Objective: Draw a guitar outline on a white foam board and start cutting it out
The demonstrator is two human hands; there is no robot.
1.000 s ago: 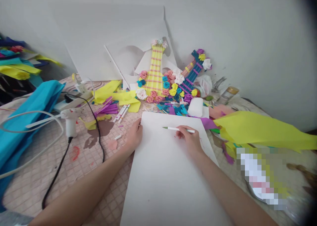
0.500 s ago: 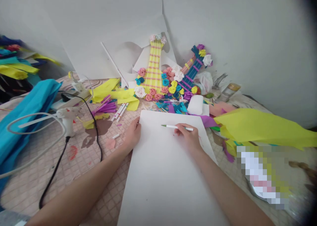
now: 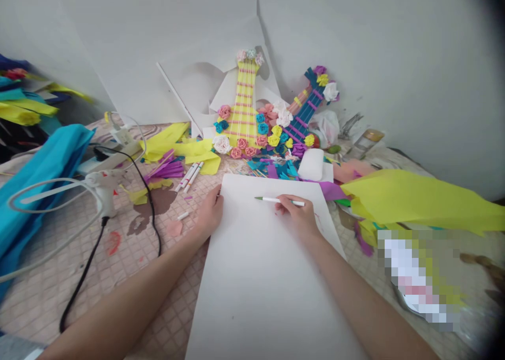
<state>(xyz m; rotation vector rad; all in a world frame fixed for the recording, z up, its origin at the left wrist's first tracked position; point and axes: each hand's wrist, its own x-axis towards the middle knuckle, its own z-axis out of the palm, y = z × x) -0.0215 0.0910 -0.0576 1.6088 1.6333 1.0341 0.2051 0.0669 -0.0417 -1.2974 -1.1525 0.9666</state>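
Board of plain white, stiff and rectangular [image 3: 252, 281], lies flat on the bench [image 3: 130, 247], spread with a lattice-patterned cloth, its long side running toward the person. The right hand [image 3: 298, 212] is closed in a writing grip, thumb and fingers pinching a slim white marker with a green tapered tip [image 3: 271, 199]. That marker sits low over the far part of the board, tip toward the left; whether the tip touches the surface cannot be told. The left hand [image 3: 211, 211] is half curled at the board's left edge, near the far corner; its fingertips are hidden, so whether it grips or only steadies is unclear.

Drawing looks barely begun: the only marks that show are faint reddish strokes [image 3: 319, 219] near the right edge and a tiny dark speck lower down. No green line is visible, so nearly all the outlining seems left to do.

Beyond the board, a yellow paper-covered guitar shape with rolled paper roses [image 3: 245, 119] and a dark blue one with purple bands [image 3: 304, 111] stand propped up, apparently finished. A white glue gun [image 3: 103, 192] lies to the left, near several white capped markers [image 3: 191, 177], both untouched.
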